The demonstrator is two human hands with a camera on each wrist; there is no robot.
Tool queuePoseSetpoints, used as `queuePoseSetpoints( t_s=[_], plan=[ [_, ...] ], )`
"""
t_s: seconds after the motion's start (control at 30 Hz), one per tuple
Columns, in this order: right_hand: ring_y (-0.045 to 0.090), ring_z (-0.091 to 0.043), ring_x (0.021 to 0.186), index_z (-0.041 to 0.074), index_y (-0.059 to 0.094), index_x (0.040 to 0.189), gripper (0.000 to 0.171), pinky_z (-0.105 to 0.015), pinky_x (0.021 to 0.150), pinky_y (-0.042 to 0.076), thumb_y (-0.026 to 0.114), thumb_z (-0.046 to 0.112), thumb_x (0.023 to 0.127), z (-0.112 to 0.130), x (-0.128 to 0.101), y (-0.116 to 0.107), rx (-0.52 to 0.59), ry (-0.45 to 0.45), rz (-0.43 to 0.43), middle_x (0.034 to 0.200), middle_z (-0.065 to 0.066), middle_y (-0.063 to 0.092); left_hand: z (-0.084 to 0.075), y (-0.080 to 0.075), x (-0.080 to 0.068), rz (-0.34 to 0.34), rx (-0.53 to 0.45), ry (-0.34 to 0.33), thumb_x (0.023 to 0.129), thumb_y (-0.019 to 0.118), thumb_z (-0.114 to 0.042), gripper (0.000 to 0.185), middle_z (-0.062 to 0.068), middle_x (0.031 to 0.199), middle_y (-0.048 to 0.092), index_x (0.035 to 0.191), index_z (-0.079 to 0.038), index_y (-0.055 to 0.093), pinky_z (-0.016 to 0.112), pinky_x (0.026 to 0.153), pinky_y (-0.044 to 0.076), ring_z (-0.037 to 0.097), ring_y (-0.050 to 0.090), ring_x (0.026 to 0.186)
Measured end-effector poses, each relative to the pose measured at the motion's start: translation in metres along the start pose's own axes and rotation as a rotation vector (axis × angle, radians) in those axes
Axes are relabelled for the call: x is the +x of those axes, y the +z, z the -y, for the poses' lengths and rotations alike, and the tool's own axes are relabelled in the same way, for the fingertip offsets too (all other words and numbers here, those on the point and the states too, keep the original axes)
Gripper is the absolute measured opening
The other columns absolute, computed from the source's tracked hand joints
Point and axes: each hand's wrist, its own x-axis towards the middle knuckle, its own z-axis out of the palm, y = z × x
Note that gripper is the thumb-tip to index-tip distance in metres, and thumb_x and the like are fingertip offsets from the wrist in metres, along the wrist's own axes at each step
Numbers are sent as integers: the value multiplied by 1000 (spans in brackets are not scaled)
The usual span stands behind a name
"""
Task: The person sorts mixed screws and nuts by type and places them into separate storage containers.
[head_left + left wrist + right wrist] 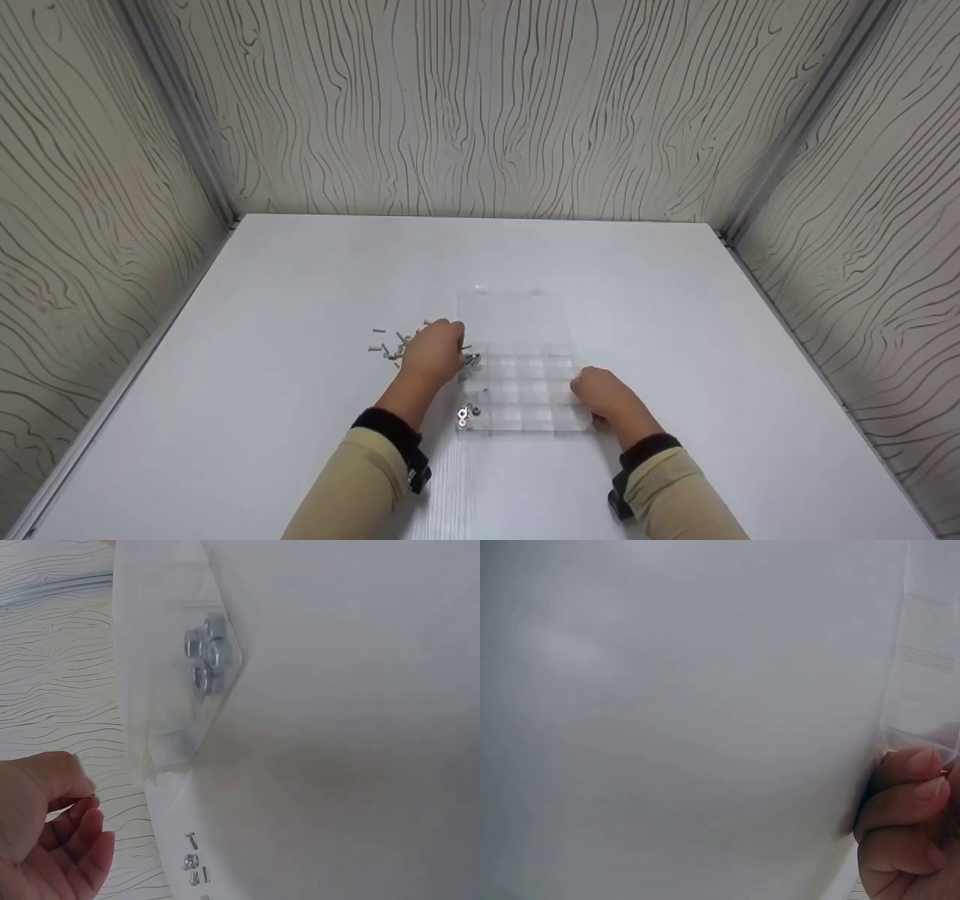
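Compartment box (521, 390), clear plastic, lies mid-desk; head view: left hand (433, 351) over loose screws (386, 346) at its left edge. Left wrist view: fingers loosely curled, empty; nuts (206, 652) in a corner cell. Right wrist view: right hand (904, 829) grips box edge

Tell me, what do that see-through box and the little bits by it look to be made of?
The compartment box looks like clear, glossy plastic: the white table shows through it. The nuts in its corner cell look like bright steel, silvery and shiny. The loose screws look metal too, though they are too small to tell.
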Motion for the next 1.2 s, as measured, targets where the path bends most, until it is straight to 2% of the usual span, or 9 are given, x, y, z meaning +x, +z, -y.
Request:
queuePoseSetpoints(
  t_s=[0.1, 0.33, 0.6, 0.8, 1.0, 1.2],
  plan=[
    [45, -16, 42, -2, 53, 88, 23, -23, 34, 36, 37, 14, 93, -1, 1, 1, -10, -16, -10, 63, -10, 50, -5, 5, 2, 1, 18, -6, 75, 72, -18, 16, -1, 78, 55, 86, -13, 60, 28, 66, 51, 14, 56, 74],
    [45, -17, 47, -1, 53, 90, 23, -25, 38, 37, 37, 16, 93, 0, 1, 1, 10, 14, -8, 65, -9, 49, -8, 15, 2, 22, 34, -23, 78, 70, -19, 15, 0, 80, 58, 89, -13, 63, 28, 68, 52, 14, 57, 75],
    [46, -19, 49, -2, 53, 89, 24, -26, 40, 38, 37, 16, 93, -1, 1, 1, -17, -8, -20, 67, -10, 49, 0, 10, 1, 16, -9, -13, 78, 69, -14, 16, 2, 83, 58, 92, -11, 62, 30, 71, 51, 17, 58, 79],
    [44, -18, 46, 0, 52, 86, 20, -23, 36, 37, 38, 14, 91, -2, -1, 0, 75, -9, -31, 67, -10, 50, 20, 7, 3, -27, -10, -60, 83, 61, -8, 12, 5, 89, 60, 95, -9, 63, 32, 74, 52, 20, 60, 85],
    [44, -17, 45, 0, 52, 86, 20, -23, 35, 37, 38, 14, 92, -2, -1, 0, 79, -12, -34, 67, -10, 49, 52, 8, 7, -63, 13, -138, 86, 56, -5, 21, 10, 98, 58, 106, -7, 62, 36, 80, 51, 24, 58, 94],
    [45, -18, 49, 0, 52, 86, 20, -24, 37, 38, 38, 14, 92, -1, -2, 0, 75, -1, -27, 67, -9, 49, 83, 11, 5, -62, 53, -198, 87, 53, -5, 25, 17, 103, 53, 111, -3, 58, 42, 79, 51, 31, 51, 100]
  ],
)
